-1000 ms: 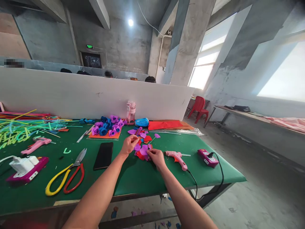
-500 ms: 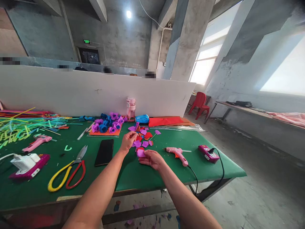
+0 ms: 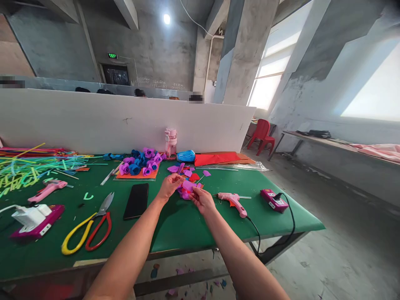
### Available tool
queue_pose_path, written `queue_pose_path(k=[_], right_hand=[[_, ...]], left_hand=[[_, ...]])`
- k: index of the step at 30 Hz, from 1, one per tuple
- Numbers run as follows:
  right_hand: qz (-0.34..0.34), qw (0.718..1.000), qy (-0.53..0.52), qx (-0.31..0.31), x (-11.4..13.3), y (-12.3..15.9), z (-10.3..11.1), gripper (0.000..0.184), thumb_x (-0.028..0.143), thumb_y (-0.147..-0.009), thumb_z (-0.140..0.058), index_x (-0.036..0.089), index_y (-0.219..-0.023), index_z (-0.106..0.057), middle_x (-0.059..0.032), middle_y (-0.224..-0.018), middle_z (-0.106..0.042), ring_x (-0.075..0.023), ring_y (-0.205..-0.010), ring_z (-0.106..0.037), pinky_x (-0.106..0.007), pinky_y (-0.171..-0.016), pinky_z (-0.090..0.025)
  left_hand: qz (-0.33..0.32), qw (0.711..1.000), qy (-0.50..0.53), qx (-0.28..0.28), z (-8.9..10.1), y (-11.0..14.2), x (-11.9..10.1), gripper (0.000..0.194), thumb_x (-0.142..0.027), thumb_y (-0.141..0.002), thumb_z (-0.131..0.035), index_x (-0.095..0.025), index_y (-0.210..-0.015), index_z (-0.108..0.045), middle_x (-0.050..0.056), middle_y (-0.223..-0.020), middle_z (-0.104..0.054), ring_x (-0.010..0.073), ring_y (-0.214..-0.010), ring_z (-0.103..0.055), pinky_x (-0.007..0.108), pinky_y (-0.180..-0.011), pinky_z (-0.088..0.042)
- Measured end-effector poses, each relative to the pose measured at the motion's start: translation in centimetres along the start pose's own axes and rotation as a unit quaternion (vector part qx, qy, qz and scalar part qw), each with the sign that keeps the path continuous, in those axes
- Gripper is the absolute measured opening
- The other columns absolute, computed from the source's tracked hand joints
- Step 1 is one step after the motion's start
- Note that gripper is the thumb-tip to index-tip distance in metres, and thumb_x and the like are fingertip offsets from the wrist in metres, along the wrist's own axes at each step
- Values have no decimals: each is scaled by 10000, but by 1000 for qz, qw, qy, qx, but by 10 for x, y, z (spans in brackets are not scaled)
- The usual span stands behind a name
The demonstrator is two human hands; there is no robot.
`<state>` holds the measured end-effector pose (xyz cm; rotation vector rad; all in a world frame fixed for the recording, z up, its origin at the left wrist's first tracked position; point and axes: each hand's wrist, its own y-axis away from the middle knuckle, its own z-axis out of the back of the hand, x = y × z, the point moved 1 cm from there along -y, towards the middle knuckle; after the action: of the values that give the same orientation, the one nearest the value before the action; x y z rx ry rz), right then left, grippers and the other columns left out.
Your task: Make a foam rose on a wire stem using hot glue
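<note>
My left hand (image 3: 170,186) is closed in a pinch at the upper left edge of a purple paper petal (image 3: 188,186). From the right, my right hand (image 3: 203,201) grips the same petal between thumb and fingers. Beneath and behind my hands lie loose purple petals (image 3: 206,173) and red paper pieces (image 3: 194,177), partly hidden by my fingers. A pink glue gun (image 3: 233,201) rests on the table to the right of my right hand. Left of my forearm lies a black phone (image 3: 136,201).
Yellow-and-red scissors (image 3: 93,225), a second pink glue gun (image 3: 48,191) and a power strip (image 3: 39,223) lie left. Purple and blue paper flowers (image 3: 142,161) sit behind, near a pink bottle (image 3: 171,143). Another power strip (image 3: 274,201) with a black cord is at right.
My right hand has moved up and forward with the purple petal, bringing it to my left hand. Both hands now meet at the petal; the left has shifted only slightly.
</note>
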<state>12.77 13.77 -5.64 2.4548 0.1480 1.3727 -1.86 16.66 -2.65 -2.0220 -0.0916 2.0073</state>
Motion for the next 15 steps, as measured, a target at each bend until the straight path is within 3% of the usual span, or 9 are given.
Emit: queue_pose_path(k=[4, 8, 12, 15], right_hand=[[41, 999, -14, -2, -6, 19, 8, 117, 213, -691, -691, 149, -685, -593, 8, -534, -599, -105, -513, -607, -200, -592, -561], [83, 996, 21, 1, -13, 31, 7, 166, 281, -673, -695, 154, -715, -597, -6, -567, -619, -124, -551, -631, -241, -633, -561], [130, 984, 122, 15, -9, 44, 15, 251, 376, -708, -625, 142, -796, -615, -60, -697, -668, -153, -601, -644, -294, -634, -549], [176, 955, 239, 16, 3, 50, 32, 288, 382, -752, -548, 152, -904, -630, -62, -803, -676, -149, -619, -620, -301, -633, -517]], left_hand=[[37, 998, 7, 41, -7, 4, -1, 363, -433, -624, -701, -135, -778, -561, -31, -653, -531, 64, -573, -448, 177, -527, -338], [88, 992, 14, 86, -14, 10, -2, 344, -391, -594, -733, -129, -740, -565, -67, -552, -471, 22, -419, -322, 172, -404, -218], [112, 987, 39, 111, -15, 12, -5, 328, -385, -593, -732, -136, -696, -545, -86, -502, -416, 6, -356, -236, 187, -355, -122], [116, 984, 67, 122, -11, 11, -7, 313, -388, -623, -713, -146, -713, -535, -98, -475, -371, 4, -343, -197, 190, -351, -98]])
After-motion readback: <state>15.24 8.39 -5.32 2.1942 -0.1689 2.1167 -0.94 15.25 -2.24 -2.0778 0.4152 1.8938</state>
